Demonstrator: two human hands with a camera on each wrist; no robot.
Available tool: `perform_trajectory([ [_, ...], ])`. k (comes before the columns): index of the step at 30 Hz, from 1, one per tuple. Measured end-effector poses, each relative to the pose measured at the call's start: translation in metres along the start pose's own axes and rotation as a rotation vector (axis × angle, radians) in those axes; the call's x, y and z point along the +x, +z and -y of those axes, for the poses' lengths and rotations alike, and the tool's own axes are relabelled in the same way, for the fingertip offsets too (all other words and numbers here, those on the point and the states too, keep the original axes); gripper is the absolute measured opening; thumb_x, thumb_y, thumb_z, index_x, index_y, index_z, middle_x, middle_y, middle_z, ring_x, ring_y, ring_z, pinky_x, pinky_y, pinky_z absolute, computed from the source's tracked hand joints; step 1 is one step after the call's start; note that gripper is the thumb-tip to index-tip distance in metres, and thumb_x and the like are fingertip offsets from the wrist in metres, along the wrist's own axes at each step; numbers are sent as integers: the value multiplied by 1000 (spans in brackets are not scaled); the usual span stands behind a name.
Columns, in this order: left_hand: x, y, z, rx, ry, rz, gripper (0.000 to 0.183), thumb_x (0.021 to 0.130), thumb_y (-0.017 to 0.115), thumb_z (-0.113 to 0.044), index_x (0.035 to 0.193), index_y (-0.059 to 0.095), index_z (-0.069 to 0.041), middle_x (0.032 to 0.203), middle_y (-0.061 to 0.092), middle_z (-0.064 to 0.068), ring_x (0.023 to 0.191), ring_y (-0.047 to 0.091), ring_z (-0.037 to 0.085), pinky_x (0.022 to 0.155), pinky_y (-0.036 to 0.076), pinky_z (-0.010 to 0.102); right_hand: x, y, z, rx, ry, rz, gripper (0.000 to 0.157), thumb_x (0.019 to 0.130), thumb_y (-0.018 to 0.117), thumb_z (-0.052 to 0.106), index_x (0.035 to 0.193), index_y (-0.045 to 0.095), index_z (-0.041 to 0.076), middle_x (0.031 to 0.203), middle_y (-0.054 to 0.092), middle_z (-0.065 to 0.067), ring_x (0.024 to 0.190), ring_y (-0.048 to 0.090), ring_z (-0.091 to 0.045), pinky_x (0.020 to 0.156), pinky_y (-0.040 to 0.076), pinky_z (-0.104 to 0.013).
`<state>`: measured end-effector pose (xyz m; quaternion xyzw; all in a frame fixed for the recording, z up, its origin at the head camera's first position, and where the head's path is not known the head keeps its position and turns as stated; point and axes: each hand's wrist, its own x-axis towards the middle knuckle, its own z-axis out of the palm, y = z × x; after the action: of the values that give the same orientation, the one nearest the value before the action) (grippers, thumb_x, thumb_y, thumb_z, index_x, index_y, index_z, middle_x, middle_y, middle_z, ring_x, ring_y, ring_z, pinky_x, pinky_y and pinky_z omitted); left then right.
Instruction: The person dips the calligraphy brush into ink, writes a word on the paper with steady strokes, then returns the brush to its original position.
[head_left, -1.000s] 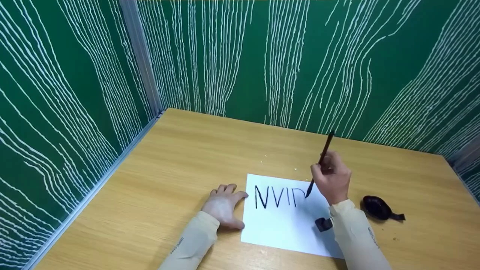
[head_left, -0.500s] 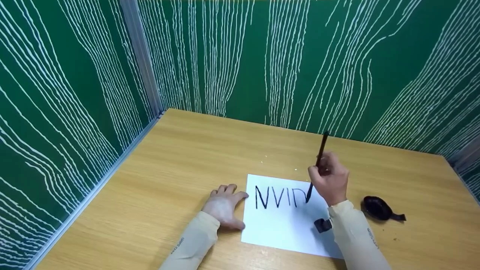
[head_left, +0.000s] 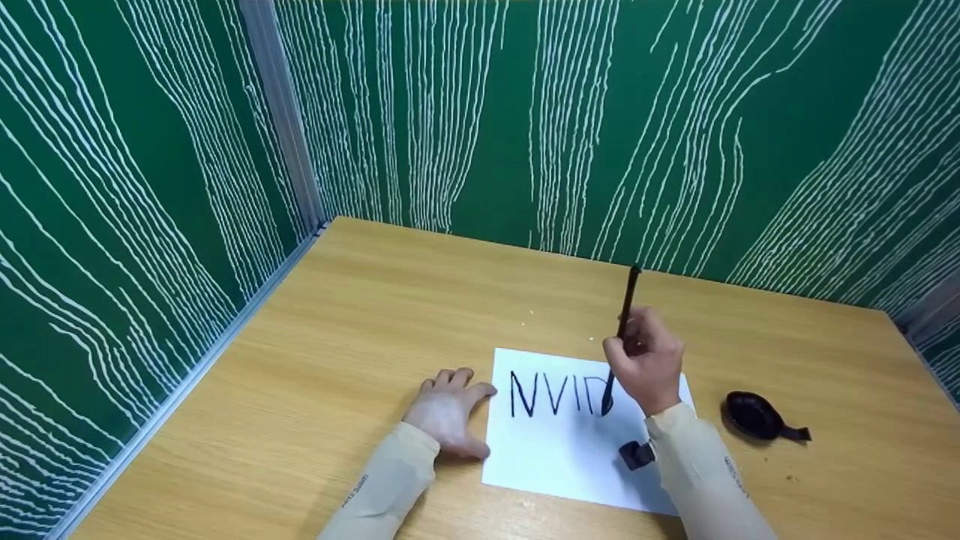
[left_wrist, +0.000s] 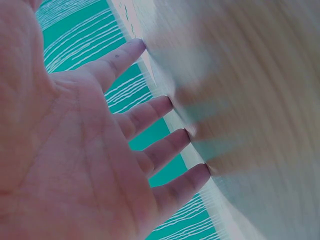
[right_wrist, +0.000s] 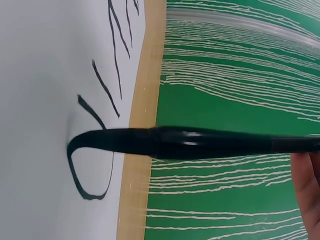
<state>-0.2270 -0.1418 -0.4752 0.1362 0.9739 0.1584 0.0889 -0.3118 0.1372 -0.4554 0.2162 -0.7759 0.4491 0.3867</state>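
My right hand [head_left: 646,361] grips a dark brush [head_left: 627,307] near its middle, handle pointing up. In the right wrist view the bent bristles of the brush [right_wrist: 112,141] touch the white paper [right_wrist: 35,150], at the lower end of a D-shaped black stroke. The paper [head_left: 555,457] bears the black letters N, V, I and this D. My left hand [head_left: 444,416] lies spread at the paper's left edge, thumb and forefinger touching it. In the left wrist view its fingertips [left_wrist: 202,171] rest on the surface, fingers fairly straight.
A small black dish with a short handle [head_left: 754,416] sits on the wooden table [head_left: 375,315], right of the paper. A small black block [head_left: 636,454] shows beside my right wrist, over the paper. Green walls with white lines [head_left: 495,120] border the table.
My right hand has moved left and slightly toward me with the brush, whose tip has curved down and left, rounding off the D. The left hand has stayed still.
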Motion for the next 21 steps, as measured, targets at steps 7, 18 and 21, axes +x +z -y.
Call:
perform_trajectory([
  [7, 0, -1, -2, 9, -2, -8, 91, 69, 85, -43, 152, 54, -24, 162, 44, 15, 148, 42, 38, 119, 38, 58, -1, 4, 2, 35, -6, -4, 23, 77, 64, -15, 96, 66, -3, 68, 66, -10, 61, 55, 7, 60, 48, -8],
  [18, 0, -1, -1, -1, -21, 17, 92, 72, 84, -45, 155, 51, -25, 166, 41, 15, 152, 39, 39, 123, 35, 58, -4, 7, 4, 36, 28, 3, 23, 78, 64, -15, 98, 64, -4, 70, 67, -11, 64, 57, 6, 63, 49, -7],
  [21, 1, 0, -1, -5, -24, 21, 91, 72, 84, -45, 155, 51, -25, 166, 40, 15, 152, 38, 39, 123, 35, 58, -4, 7, 5, 35, 34, 0, 23, 79, 64, -15, 99, 64, -3, 71, 67, -11, 65, 57, 6, 64, 50, -7],
])
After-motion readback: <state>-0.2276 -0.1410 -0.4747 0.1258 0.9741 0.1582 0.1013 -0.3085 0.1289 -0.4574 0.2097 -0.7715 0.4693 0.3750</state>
